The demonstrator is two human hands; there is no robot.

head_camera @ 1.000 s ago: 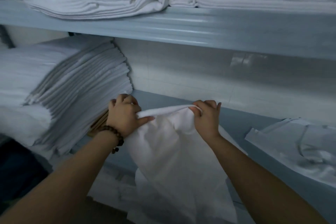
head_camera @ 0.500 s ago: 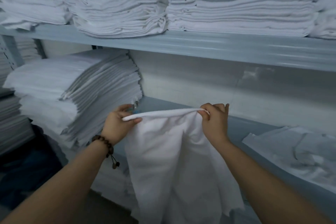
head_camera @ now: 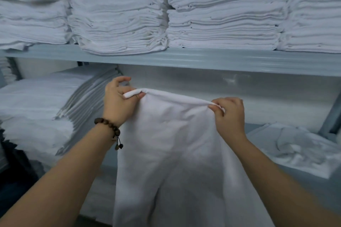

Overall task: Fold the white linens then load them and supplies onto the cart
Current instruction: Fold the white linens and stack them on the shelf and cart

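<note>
Our left hand point(head_camera: 118, 103) and right hand point(head_camera: 227, 114) pinch the linen point(head_camera: 173, 153) by its top edge; we should level both corners before folding.

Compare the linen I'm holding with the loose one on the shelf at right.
The held linen hangs from the left hand and right hand; the loose linen lies untouched on the lower shelf. The held linen looks smooth; the loose linen is rumpled. Both are white.

Left hand point(head_camera: 118, 101), right hand point(head_camera: 228, 116) and white linen point(head_camera: 171, 143) higher; hands wider apart.
</note>
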